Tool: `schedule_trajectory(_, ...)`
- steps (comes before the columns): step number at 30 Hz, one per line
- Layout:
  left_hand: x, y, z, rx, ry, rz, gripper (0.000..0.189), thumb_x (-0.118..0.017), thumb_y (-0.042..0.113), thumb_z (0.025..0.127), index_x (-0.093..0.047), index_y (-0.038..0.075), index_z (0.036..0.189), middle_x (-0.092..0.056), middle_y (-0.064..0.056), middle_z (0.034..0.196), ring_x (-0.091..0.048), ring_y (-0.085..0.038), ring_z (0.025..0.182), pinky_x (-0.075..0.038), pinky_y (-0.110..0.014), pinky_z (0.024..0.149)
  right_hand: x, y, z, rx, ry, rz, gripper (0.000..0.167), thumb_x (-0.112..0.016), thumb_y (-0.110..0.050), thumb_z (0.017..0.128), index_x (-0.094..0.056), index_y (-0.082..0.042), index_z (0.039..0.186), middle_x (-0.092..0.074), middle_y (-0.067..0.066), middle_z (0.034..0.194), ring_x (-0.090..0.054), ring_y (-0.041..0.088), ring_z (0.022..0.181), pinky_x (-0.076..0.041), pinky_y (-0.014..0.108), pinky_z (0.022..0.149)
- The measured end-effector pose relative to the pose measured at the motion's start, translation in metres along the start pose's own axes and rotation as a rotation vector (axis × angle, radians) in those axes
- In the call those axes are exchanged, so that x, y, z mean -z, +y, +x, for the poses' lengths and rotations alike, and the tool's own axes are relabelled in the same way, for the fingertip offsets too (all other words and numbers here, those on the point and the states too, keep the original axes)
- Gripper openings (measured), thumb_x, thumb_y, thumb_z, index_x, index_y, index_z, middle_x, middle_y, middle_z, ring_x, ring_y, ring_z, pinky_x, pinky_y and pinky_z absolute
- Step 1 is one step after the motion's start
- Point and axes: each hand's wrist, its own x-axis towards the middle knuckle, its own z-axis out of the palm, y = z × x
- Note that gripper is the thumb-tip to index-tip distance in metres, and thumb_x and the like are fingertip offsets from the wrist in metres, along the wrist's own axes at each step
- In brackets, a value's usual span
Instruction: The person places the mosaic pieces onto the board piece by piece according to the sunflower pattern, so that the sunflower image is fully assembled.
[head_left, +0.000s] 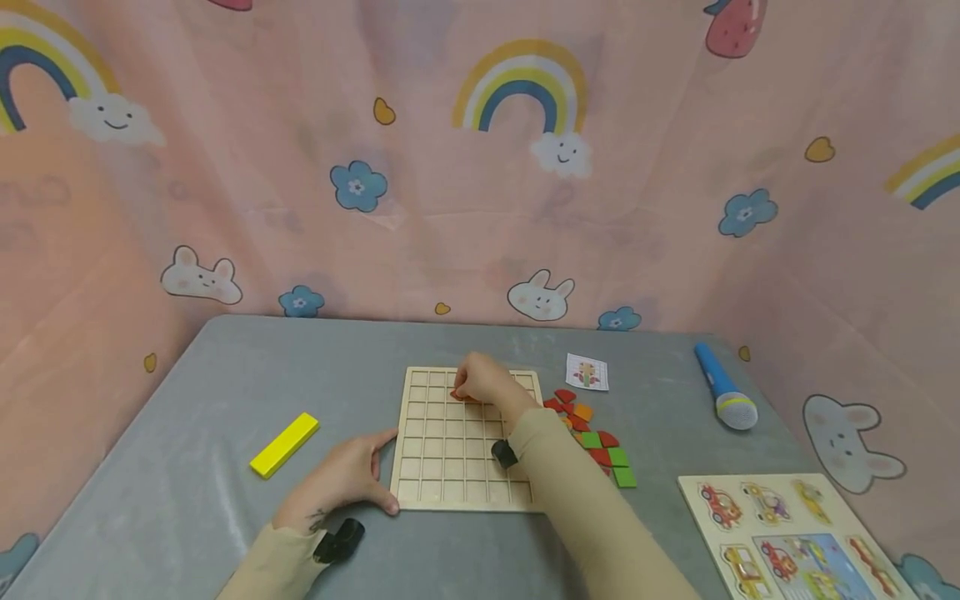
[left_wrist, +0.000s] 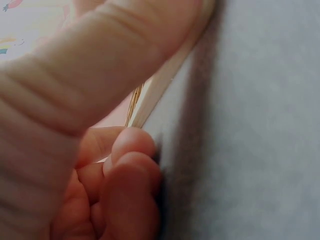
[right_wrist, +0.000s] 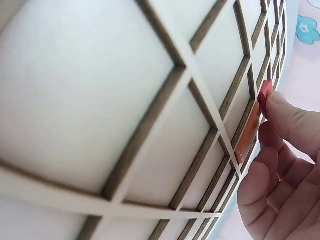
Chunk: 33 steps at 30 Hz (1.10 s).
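Observation:
A pale wooden grid board (head_left: 446, 450) lies flat on the grey table. My right hand (head_left: 487, 385) is over its far part and pinches a small red piece (right_wrist: 265, 97) between thumb and fingers. Right below that piece, an orange piece (right_wrist: 247, 137) sits within the grid in the right wrist view. My left hand (head_left: 345, 475) rests at the board's left side, its thumb by the near left corner and its index finger against the left edge. Up close in the left wrist view, the thumb (left_wrist: 100, 60) lies along the board's edge and the other fingers are bent.
Red, green and orange pieces (head_left: 618, 457) lie in a loose group right of the board, partly behind my right sleeve. A picture card (head_left: 587, 372) is behind them. Farther right are a blue toy microphone (head_left: 723, 387) and a vehicle puzzle board (head_left: 712, 533). A yellow bar (head_left: 285, 445) lies left.

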Motion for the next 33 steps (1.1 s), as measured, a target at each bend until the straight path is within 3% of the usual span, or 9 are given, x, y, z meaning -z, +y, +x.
schedule_trajectory(5,-0.002,0.001,-0.001,-0.001,0.014,-0.001,0.113,-0.093,0.019,0.039,-0.042,0.000,0.137,-0.048,-0.001,0.058,-0.038,-0.012,0.049,-0.031,-0.024,0.044,0.002,-0.001,-0.003,0.017,0.001,0.001,0.011,-0.063,-0.006,0.085,-0.073,-0.008,0.089,-0.068,0.006,0.092,-0.059,0.018,0.078,-0.047,0.028,0.065)
schedule_trajectory(9,-0.003,0.000,-0.001,0.005,0.004,-0.016,0.113,-0.093,0.019,0.039,-0.041,0.000,0.138,-0.048,-0.002,0.059,-0.038,-0.012,0.049,-0.031,-0.024,0.044,0.021,0.008,-0.009,0.049,0.023,0.070,0.020,-0.060,-0.004,0.087,-0.069,-0.001,0.104,-0.066,0.014,0.105,-0.060,0.025,0.094,-0.050,0.034,0.078)
schedule_trajectory(13,-0.001,0.000,0.000,0.009,-0.009,-0.036,0.114,-0.093,0.018,0.040,-0.040,0.002,0.139,-0.049,-0.003,0.060,-0.039,-0.013,0.049,-0.032,-0.025,0.044,0.052,0.039,-0.022,0.022,0.083,0.083,0.023,-0.059,-0.004,0.088,-0.065,0.004,0.108,-0.063,0.018,0.107,-0.059,0.030,0.099,-0.049,0.040,0.084)
schedule_trajectory(17,0.001,0.000,0.000,0.013,-0.009,-0.038,0.114,-0.093,0.018,0.039,-0.040,0.002,0.139,-0.050,-0.003,0.059,-0.040,-0.013,0.049,-0.033,-0.026,0.044,0.068,0.076,-0.041,-0.054,0.106,-0.039,0.022,-0.059,-0.010,0.088,-0.066,0.001,0.107,-0.064,0.017,0.108,-0.059,0.031,0.099,-0.048,0.043,0.084)
schedule_trajectory(22,0.002,0.000,-0.001,0.013,-0.003,-0.021,0.114,-0.093,0.017,0.039,-0.041,0.003,0.139,-0.049,-0.003,0.057,-0.040,-0.013,0.048,-0.032,-0.025,0.043,0.069,0.103,-0.061,-0.094,0.044,-0.166,0.019,-0.063,-0.010,0.087,-0.069,0.000,0.101,-0.067,0.014,0.099,-0.062,0.028,0.088,-0.050,0.042,0.079)
schedule_trajectory(27,0.002,0.000,-0.001,-0.009,-0.006,-0.014,0.114,-0.093,0.020,0.040,-0.040,0.003,0.139,-0.049,-0.002,0.058,-0.040,-0.013,0.048,-0.032,-0.025,0.044,0.063,0.112,-0.071,-0.180,0.016,-0.268,0.011,-0.069,-0.016,0.082,-0.071,-0.005,0.080,-0.063,0.006,0.075,-0.053,0.019,0.064,-0.047,0.033,0.061)
schedule_trajectory(33,0.002,0.000,-0.001,-0.021,-0.008,-0.013,0.114,-0.093,0.020,0.040,-0.040,0.002,0.139,-0.049,-0.002,0.058,-0.039,-0.013,0.049,-0.032,-0.025,0.044,0.055,0.112,-0.075,-0.282,0.023,-0.283,0.014,-0.073,-0.020,0.079,-0.069,-0.008,0.076,-0.061,0.008,0.086,-0.053,0.019,0.064,-0.045,0.034,0.059)
